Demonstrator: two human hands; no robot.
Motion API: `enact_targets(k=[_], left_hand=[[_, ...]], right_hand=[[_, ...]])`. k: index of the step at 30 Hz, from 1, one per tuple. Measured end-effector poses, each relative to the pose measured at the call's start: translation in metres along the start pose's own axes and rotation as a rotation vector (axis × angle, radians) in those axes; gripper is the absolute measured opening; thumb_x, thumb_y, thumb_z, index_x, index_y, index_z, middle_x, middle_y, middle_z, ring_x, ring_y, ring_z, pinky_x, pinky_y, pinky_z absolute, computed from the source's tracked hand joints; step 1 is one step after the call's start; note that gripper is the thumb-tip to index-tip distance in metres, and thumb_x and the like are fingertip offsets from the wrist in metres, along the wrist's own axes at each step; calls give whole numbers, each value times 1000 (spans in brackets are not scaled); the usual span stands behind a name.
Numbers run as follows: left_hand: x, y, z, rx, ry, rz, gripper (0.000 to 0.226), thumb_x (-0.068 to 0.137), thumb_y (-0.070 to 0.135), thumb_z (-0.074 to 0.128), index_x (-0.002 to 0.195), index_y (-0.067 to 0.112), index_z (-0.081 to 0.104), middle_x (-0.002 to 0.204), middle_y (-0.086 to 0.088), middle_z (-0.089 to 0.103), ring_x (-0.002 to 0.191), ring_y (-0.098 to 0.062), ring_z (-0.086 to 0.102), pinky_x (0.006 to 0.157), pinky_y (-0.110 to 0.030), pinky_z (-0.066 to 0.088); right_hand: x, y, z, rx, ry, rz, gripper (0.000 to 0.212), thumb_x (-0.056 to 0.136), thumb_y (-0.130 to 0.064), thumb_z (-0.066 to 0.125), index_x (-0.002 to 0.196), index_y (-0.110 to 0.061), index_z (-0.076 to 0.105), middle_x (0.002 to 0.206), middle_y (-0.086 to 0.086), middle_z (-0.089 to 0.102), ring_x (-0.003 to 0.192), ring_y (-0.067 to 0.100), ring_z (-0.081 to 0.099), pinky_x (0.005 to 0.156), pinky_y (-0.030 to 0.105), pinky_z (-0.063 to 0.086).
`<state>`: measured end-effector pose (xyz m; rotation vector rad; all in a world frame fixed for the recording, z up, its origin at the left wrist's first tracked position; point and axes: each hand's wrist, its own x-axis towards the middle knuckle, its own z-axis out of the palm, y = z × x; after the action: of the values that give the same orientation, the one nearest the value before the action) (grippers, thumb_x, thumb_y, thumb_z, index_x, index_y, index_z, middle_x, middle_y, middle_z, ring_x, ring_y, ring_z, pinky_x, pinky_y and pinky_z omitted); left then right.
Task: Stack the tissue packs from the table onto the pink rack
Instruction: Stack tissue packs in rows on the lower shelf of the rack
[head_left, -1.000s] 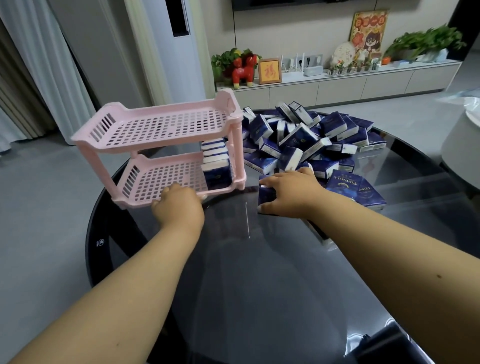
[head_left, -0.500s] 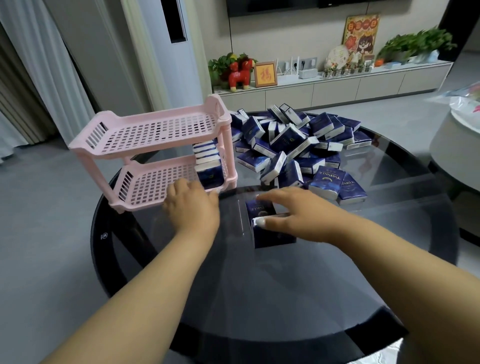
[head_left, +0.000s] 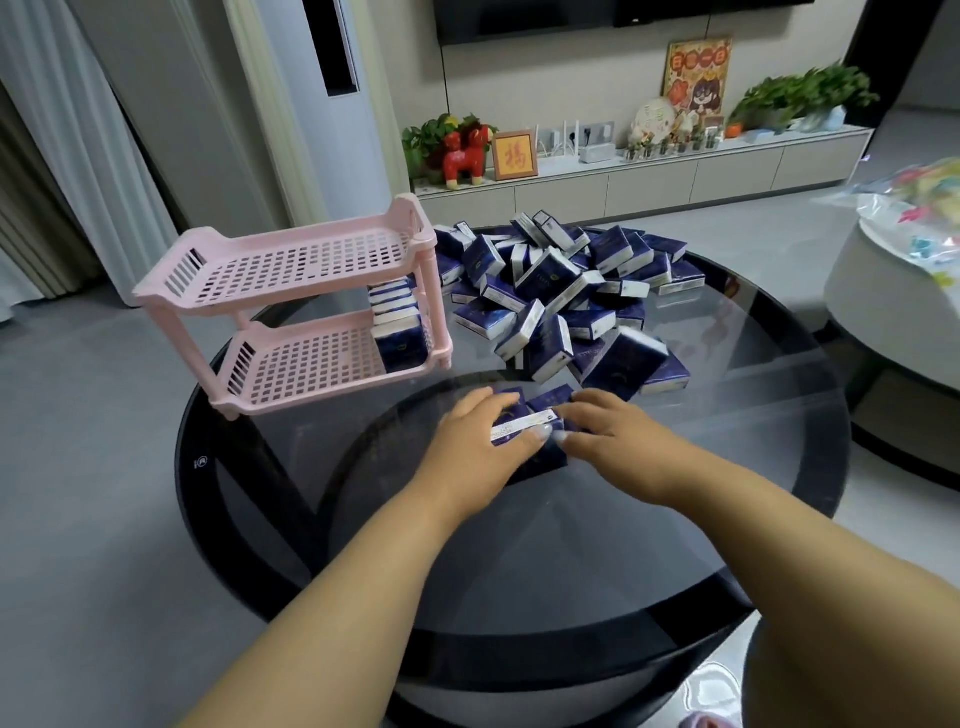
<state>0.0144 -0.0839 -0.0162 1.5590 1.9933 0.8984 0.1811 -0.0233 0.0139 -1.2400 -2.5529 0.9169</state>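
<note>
The left hand (head_left: 480, 441) has moved off the pink rack (head_left: 291, 317); both hands are now pinching one tissue pack (head_left: 524, 428) lying between them, right hand (head_left: 608, 441) too

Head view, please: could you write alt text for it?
Both hands, left hand and right hand, hold dark blue tissue packs on a round glass table. Beyond lie a loose pile of packs and a pink rack.

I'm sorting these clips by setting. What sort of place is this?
Most likely a home living room: a wall-mounted TV hangs above a long low cabinet with houseplants and ornaments, and the tissue packs lie on a round glass table.
</note>
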Motion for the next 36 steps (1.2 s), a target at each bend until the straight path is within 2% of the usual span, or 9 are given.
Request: enact_targets(k=[4,8,12,14,17,20,28,32,36], left_hand=[[-25,-7,-4,91,7,45,47,90,48,59,135,34,54,151,7,33,140,-12,28,115,-31,26],[-46,-8,-6,202,236,90,23,90,41,62,105,25,68,106,6,51,104,-14,44,86,-23,34],[-51,-3,-18,-103,442,-210,23,93,36,58,80,17,61,78,1,64,74,-19,58,61,-30,40],[-50,-4,-24,-313,476,-321,19,94,33,58,86,16,63,80,-1,68,69,-19,60,57,-32,48],[-52,-4,-23,-624,416,-392,12,95,21,59,106,18,61,95,-1,71,71,-14,67,47,-26,50],[-55,-5,-20,-795,296,-370,21,96,11,57,115,21,57,105,-2,70,75,-15,70,50,-26,53],[-50,-7,-19,-792,296,-354,16,94,14,61,108,19,58,93,-3,71,70,-17,66,47,-27,50],[-47,-7,-17,-746,340,-337,11,92,12,61,99,19,58,70,6,64,47,2,51,41,-16,34],[-43,-8,-18,-736,314,-380,13,92,13,61,103,18,59,70,6,61,48,-5,44,42,-18,30]], right_hand=[[-16,-5,5,-35,2,-9,44,92,-20,46,136,-25,46,146,-3,32,133,20,29,105,26,24],[-27,-10,5,-43,33,2,35,89,-20,50,122,-27,58,130,-7,42,115,15,43,92,25,35],[-23,-7,3,-16,559,18,4,80,-17,59,84,-18,58,90,-5,50,83,17,47,65,31,37],[-17,0,1,-58,707,49,19,77,-24,65,91,-18,52,93,-3,46,91,20,43,69,30,32],[-4,17,6,-110,481,198,61,76,-50,68,125,-21,47,125,4,45,121,25,36,94,34,34],[6,29,11,-169,347,277,74,73,-66,62,130,-22,44,129,5,49,121,28,37,98,39,34],[16,29,11,-49,469,269,47,74,-38,67,119,-28,54,108,6,56,105,28,50,78,32,41],[14,18,10,172,621,275,37,75,-31,66,110,-24,55,95,-6,51,97,24,53,69,30,40],[2,-9,15,519,593,9,30,74,-18,69,97,-32,57,92,-8,62,78,8,58,64,22,44]])
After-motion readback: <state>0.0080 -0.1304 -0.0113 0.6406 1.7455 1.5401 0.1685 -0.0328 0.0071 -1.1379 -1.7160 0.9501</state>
